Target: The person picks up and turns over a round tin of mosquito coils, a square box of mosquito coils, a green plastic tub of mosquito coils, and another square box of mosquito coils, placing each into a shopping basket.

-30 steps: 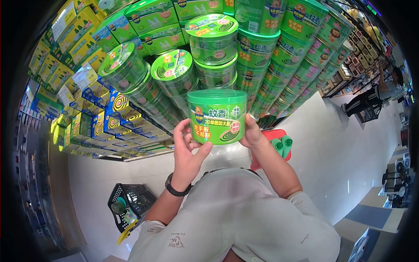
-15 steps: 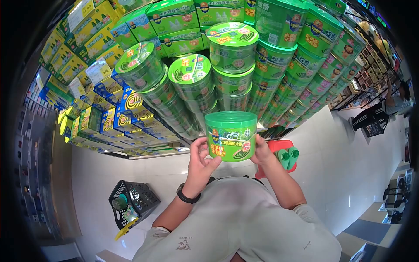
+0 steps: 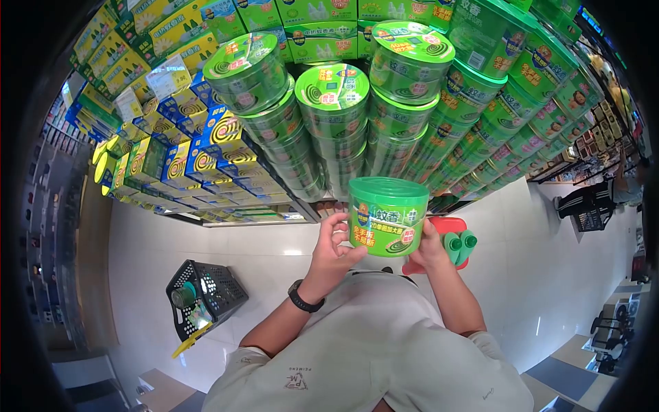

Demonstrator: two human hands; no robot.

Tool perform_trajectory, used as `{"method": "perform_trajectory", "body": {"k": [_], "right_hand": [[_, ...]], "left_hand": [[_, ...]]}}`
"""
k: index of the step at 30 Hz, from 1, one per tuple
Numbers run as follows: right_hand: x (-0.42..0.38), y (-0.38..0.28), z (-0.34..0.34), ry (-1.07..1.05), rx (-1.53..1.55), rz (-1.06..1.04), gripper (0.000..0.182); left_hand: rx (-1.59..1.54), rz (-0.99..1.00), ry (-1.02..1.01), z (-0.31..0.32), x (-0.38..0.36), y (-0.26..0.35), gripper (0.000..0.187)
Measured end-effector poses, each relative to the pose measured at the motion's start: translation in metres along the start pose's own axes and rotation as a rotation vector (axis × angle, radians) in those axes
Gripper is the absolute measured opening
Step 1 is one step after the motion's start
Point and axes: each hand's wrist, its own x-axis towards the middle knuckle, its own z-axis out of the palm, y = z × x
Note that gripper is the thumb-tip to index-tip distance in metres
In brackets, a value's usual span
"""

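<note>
A round green tub (image 3: 388, 218) with a green lid is held upright in front of my body, its printed label facing me. My left hand (image 3: 334, 250), below a black wristwatch, grips the tub's left side with fingers curled round it. On the other side my right hand (image 3: 428, 248) presses against the tub. Beyond the tub rise stacked columns of similar green tubs (image 3: 332, 96), nearest to its upper edge. Behind my right hand is a red stool-like object (image 3: 449, 225) with green bottles (image 3: 460, 245) on it.
Blue and yellow boxes (image 3: 223, 130) fill the shelf at left, with yellow-green boxes (image 3: 165, 27) above. A black basket (image 3: 223, 288) holding a few items stands on the floor (image 3: 274, 257) at lower left. Another person (image 3: 583, 199) with a dark basket is at far right.
The tub and both hands have shifted slightly right in the view. The shelves have also moved in the view and look larger. Both hands keep hold of the tub.
</note>
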Motion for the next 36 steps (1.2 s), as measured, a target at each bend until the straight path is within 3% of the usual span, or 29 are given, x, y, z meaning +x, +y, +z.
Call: {"method": "perform_trajectory", "body": {"k": [14, 23, 25, 32, 35, 36], "right_hand": [[-0.017, 0.020, -0.013, 0.083, 0.037, 0.002, 0.084], [-0.014, 0.026, -0.004, 0.048, 0.016, -0.002, 0.076], [-0.013, 0.028, 0.000, 0.135, 0.013, 0.009, 0.085], [0.002, 0.035, 0.012, 0.055, 0.011, 0.038, 0.086], [0.013, 0.027, 0.054, 0.072, -0.103, 0.075, 0.107], [0.020, 0.023, 0.064, 0.072, -0.104, 0.071, 0.107]], "left_hand": [[0.035, -0.106, -0.079, -0.011, 0.000, 0.002, 0.076], [-0.051, -0.142, -0.125, -0.025, -0.003, 0.007, 0.087], [-0.050, -0.129, -0.128, -0.029, -0.003, 0.007, 0.088], [-0.077, -0.076, -0.160, -0.054, -0.005, 0.003, 0.094], [-0.184, -0.088, -0.225, -0.066, -0.004, 0.016, 0.099], [-0.244, -0.110, -0.265, -0.070, -0.004, 0.024, 0.102]]}}
